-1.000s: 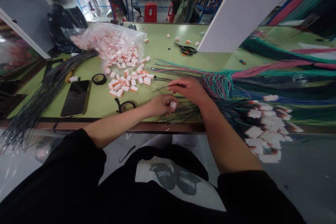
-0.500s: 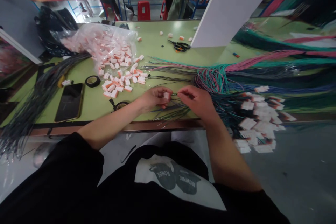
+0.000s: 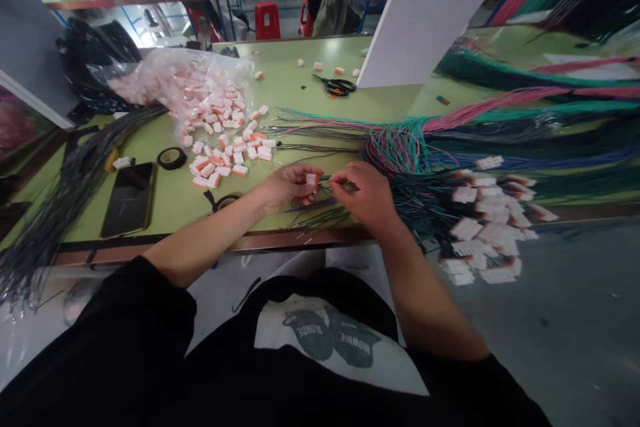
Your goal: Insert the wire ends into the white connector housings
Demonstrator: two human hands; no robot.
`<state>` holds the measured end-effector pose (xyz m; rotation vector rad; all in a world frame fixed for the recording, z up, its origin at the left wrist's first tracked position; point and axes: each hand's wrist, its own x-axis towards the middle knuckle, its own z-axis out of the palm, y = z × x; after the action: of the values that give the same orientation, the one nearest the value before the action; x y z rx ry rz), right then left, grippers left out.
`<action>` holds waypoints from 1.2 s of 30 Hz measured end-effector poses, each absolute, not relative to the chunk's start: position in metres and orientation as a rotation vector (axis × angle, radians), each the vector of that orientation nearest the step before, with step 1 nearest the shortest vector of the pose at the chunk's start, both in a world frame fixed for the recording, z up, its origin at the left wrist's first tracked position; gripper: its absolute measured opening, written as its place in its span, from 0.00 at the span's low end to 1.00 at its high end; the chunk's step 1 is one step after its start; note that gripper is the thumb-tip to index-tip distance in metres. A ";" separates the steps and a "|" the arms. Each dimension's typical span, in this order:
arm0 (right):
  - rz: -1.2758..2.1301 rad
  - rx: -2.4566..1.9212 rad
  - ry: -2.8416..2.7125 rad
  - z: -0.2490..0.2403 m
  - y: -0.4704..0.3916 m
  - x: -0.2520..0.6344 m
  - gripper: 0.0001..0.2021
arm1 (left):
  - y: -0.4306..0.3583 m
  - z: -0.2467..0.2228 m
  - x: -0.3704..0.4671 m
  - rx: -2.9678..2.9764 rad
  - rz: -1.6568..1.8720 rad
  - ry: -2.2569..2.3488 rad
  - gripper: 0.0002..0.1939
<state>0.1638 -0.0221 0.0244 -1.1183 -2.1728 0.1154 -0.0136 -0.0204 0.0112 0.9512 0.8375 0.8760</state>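
Note:
My left hand (image 3: 293, 185) pinches a small white-and-orange connector housing (image 3: 312, 180) between thumb and fingers, near the table's front edge. Just right of it, my right hand (image 3: 364, 188) is closed in a pinch on a thin dark wire (image 3: 325, 181), whose end points at the housing; whether it is inside cannot be made out. Loose wires lie under both hands, running from a bundle of teal and pink wires (image 3: 400, 143) on the right. Left of my hands is a pile of loose connector housings (image 3: 225, 157), spilling from a clear plastic bag (image 3: 185, 77).
Wired connectors (image 3: 493, 220) hang over the front edge at right. Black-handled scissors (image 3: 337, 87) lie near a white post (image 3: 410, 20). At left are a phone (image 3: 129, 200), black tape rolls (image 3: 171, 158) and dark wires (image 3: 55, 193). Red stools (image 3: 267, 20) and people are behind.
The whole view has shifted slightly. My left hand still holds the housing, which now shows more of its face; my right hand stays close beside it with the wire.

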 end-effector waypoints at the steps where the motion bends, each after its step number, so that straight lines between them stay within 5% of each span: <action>1: 0.112 -1.122 -2.172 0.024 -0.022 0.163 0.08 | -0.021 0.011 -0.014 0.951 0.874 0.839 0.16; 36: 0.283 -1.122 -2.020 0.013 -0.038 0.159 0.07 | -0.022 0.009 -0.012 0.984 0.800 0.807 0.19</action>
<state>0.1595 -0.0381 0.0132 -1.1220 -2.0199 0.2828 -0.0123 -0.0222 0.0089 0.9842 0.8065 0.8001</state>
